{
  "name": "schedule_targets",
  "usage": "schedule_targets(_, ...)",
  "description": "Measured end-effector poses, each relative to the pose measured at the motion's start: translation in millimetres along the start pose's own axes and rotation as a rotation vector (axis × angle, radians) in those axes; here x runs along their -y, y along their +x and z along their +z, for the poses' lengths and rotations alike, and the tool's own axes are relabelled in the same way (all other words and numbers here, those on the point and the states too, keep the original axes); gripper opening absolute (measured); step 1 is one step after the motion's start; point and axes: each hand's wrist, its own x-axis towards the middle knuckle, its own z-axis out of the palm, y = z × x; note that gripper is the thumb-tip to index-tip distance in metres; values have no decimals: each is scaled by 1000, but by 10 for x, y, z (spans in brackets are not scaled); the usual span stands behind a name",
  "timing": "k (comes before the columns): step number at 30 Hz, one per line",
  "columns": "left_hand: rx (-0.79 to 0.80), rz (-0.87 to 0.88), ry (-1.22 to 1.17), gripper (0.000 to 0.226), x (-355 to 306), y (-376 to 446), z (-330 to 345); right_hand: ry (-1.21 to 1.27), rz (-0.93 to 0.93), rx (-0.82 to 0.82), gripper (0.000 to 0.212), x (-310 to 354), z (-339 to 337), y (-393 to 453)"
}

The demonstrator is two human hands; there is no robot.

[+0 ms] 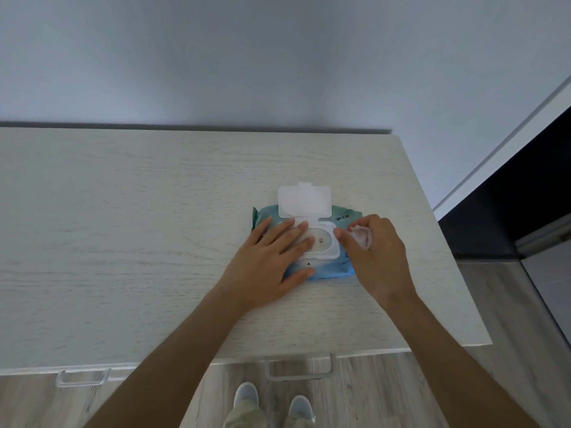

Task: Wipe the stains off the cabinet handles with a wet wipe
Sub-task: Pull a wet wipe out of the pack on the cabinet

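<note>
A blue-green pack of wet wipes (346, 216) lies on the pale wooden cabinet top (139, 227), its white flip lid (304, 200) standing open. My left hand (272, 261) lies flat on the pack with straight fingers, pressing it down beside the opening. My right hand (377, 251) hovers over the pack's right end and pinches a crumpled white wet wipe (363, 236) between thumb and fingers. Two cabinet handles stick out below the front edge: a clear one (82, 378) at the left and a grey one (299, 370) in the middle.
A pale wall rises behind the cabinet. To the right are a white door frame (500, 143) and a dark opening. Wooden floor and my two light shoes (272, 403) show below the cabinet's front edge.
</note>
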Motion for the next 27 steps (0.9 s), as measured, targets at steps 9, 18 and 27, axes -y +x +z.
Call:
schedule_targets(9,-52,-335,-162,81,61,401,-92,124,1,87,26,-47,-79,-50)
schedule_targets(18,-145,-352,-98,74,-71,453,-180,248,65,247,33,-133,-165,-95)
schedule_targets(27,-263,-140,-113,44,-326,-61,-47,147,31,119,22,-156,-206,-147)
